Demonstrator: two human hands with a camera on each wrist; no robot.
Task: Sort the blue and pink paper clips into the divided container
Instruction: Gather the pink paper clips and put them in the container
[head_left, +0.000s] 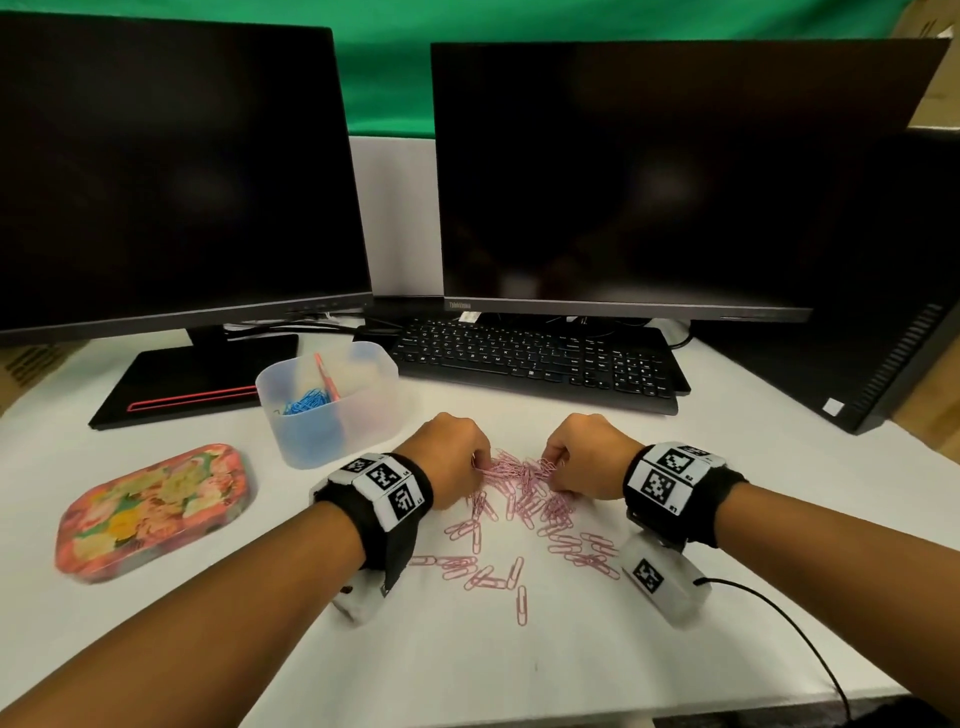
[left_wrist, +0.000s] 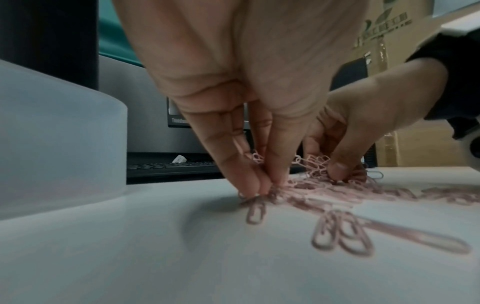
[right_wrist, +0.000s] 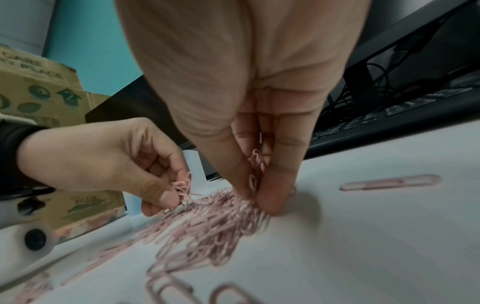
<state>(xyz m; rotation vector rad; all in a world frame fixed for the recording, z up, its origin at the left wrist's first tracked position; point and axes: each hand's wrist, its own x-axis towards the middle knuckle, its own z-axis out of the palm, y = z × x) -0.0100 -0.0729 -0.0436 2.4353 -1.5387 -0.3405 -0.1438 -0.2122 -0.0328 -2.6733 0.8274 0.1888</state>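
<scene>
Both hands are working the same pile: the left hand (head_left: 451, 457) is pinching a small bunch of pink paper clips (head_left: 524, 499) between thumb and fingers (left_wrist: 249, 179), and the right hand (head_left: 587, 457) is pinching another bunch from the pile's right edge. The remaining pink clips are lying scattered on the white counter (head_left: 597, 654) toward the near side. Far left of the hands, the divided container (head_left: 332, 415) is holding blue paper clips (head_left: 307, 402) in its left compartment.

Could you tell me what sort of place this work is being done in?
Most likely an office desk or workstation: two black flat-screen monitors stand behind a black computer keyboard on the white table, with brown cardboard boxes stacked nearby.
</scene>
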